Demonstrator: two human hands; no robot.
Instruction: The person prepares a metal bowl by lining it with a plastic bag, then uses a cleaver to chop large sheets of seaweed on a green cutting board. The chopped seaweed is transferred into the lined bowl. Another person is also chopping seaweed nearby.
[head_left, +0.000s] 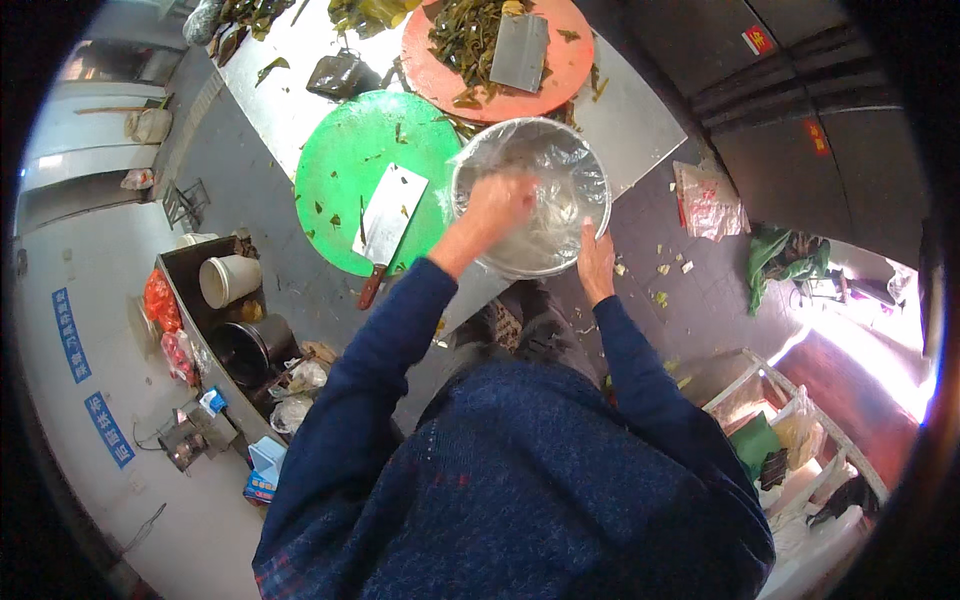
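In front of me is a round tub (495, 264) lined with a clear plastic bag (562, 161). My right hand (596, 259) grips its right rim, thumb up over the edge. Blurred by motion, my left hand (499, 202) is over the tub's mouth with its fingers curled; I cannot tell whether they pinch the plastic. A green round cutting board (330, 180) lies left of the tub, bearing a cleaver (390, 214) with a wooden handle and dark leafy scraps. Beyond the tub, an orange round board (574, 56) carries cut dark green seaweed-like strips (465, 45) and a second cleaver (520, 52).
The boards rest on a pale metal table (637, 135). Dark cabinets (750, 75) stand at the right, near a plastic bag (709, 201) on the floor. On the left, a shelf unit (176, 277) holds a white bucket (231, 281) and a black bucket (251, 349).
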